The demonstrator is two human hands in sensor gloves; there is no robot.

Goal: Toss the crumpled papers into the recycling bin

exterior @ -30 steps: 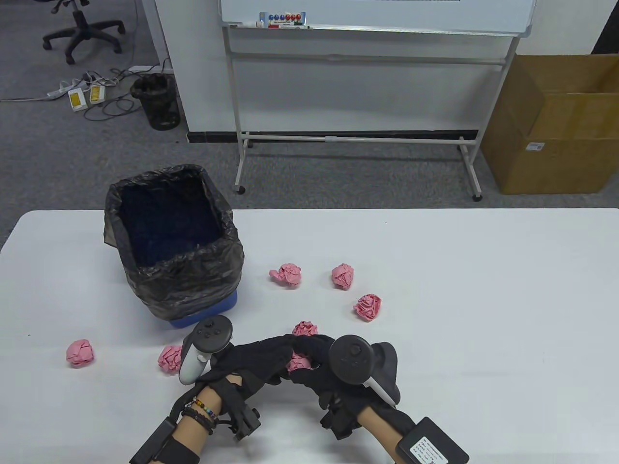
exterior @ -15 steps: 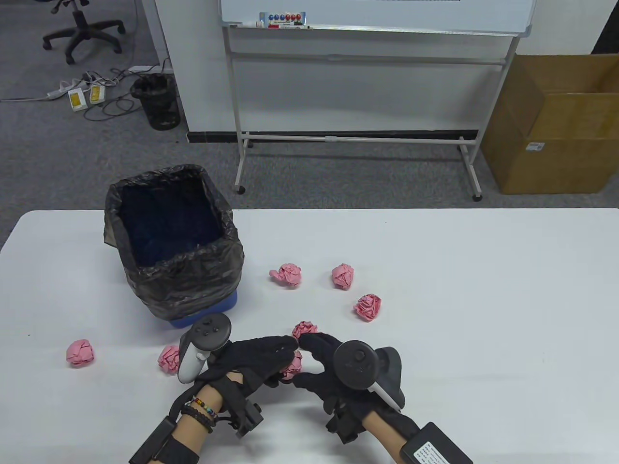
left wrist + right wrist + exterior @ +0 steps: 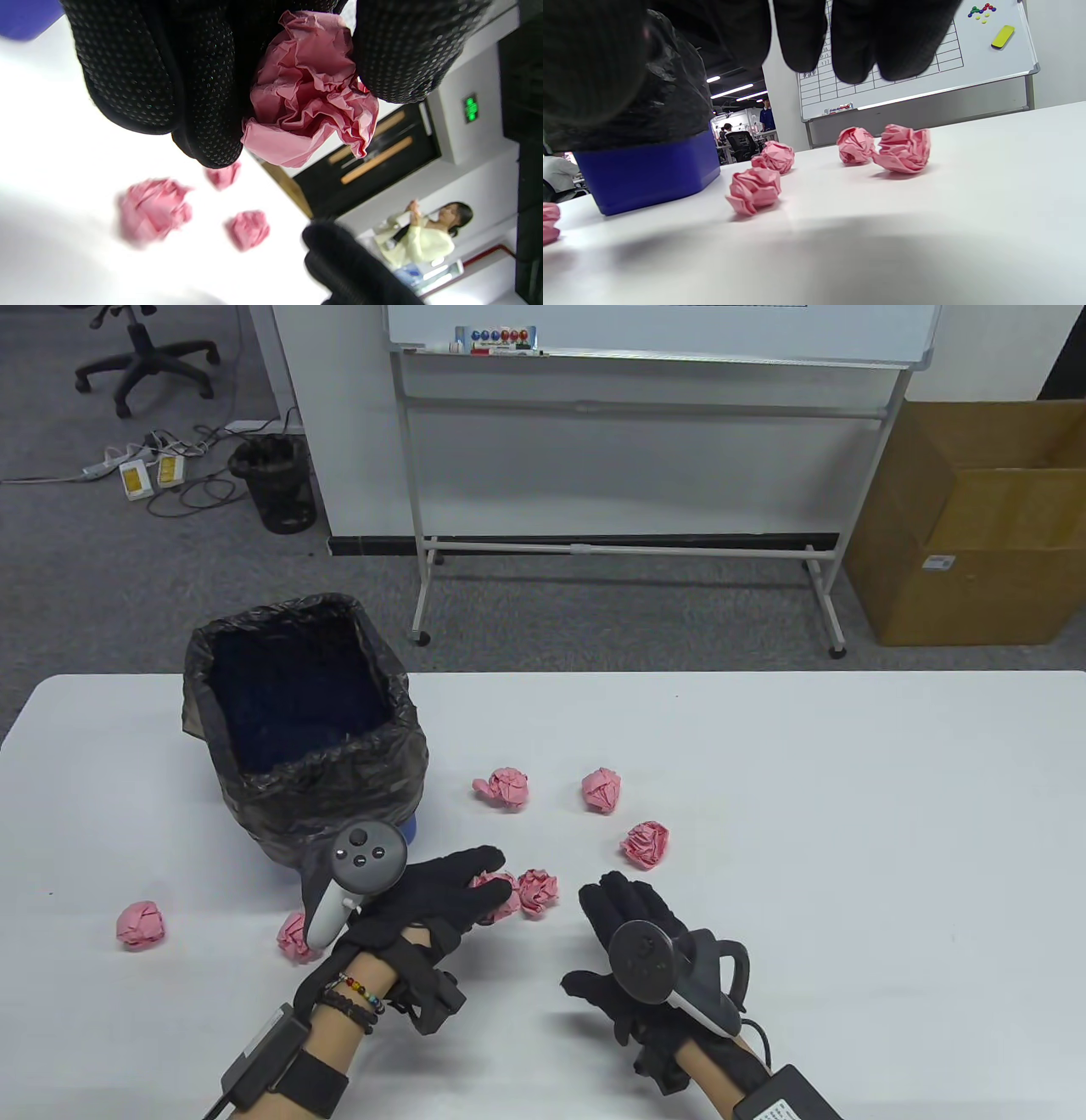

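Observation:
My left hand (image 3: 479, 892) grips a crumpled pink paper ball (image 3: 499, 897) just above the table, to the right of the bin's base. In the left wrist view the ball (image 3: 305, 89) sits pinched between the gloved fingers (image 3: 203, 84). The bin (image 3: 386, 746) is blue with a black bag liner and stands at the table's left rear. My right hand (image 3: 618, 918) is open and empty, flat over the table. A loose ball (image 3: 539, 891) lies between the two hands. More balls lie further back (image 3: 506, 789), (image 3: 602, 791), (image 3: 646, 844) and to the left (image 3: 293, 937), (image 3: 140, 923).
In the right wrist view the blue bin base (image 3: 649, 173) is at the left, with balls (image 3: 754, 189), (image 3: 903, 148) ahead on the white table (image 3: 848, 831). A whiteboard stand (image 3: 628, 547) and a cardboard box (image 3: 976, 534) stand on the floor beyond the table.
The right hand has let go of the ball and drawn back to the right, opening flat. The left hand keeps the ball and has moved up and left toward the bin.

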